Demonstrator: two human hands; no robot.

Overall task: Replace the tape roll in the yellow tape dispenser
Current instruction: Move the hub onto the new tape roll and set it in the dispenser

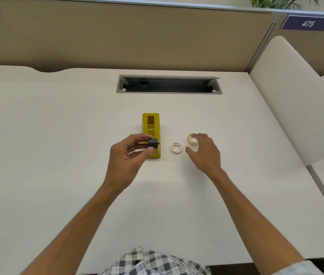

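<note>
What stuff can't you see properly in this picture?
Head view only:
- New tape roll: the right hand covers its near side, so whether the fingers touch it is unclear.
- Black spool: the left hand hides its left end.
- Yellow dispenser: the left hand and spool block its near part.
- Empty ring: too small to show any tape left.
- Cable slot: dark inside.

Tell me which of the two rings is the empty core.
The flat white ring nearer the yellow dispenser; the thicker tape roll sits under the right hand.
</note>
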